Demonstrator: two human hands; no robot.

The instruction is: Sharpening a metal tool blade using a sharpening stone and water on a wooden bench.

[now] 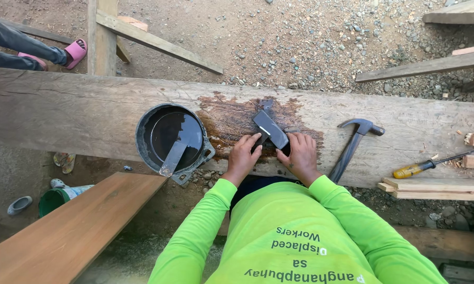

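Observation:
Both my hands press a flat dark metal blade (270, 129) down on a wet, dark-stained patch (232, 118) of a wide weathered plank (79, 113). My left hand (243, 158) holds the blade's near left edge with its fingertips. On the near right side, my right hand (301, 155) grips the blade. The blade lies tilted, its far end pointing up-left. My sleeves are bright green.
A round black tub (173, 138) of dark water with a metal strip (172, 159) in it sits left of my hands. A claw hammer (353, 147) and a yellow-handled screwdriver (424, 166) lie to the right. A brown board (68, 231) runs lower left. Another person's pink-sandalled feet (75, 52) are upper left.

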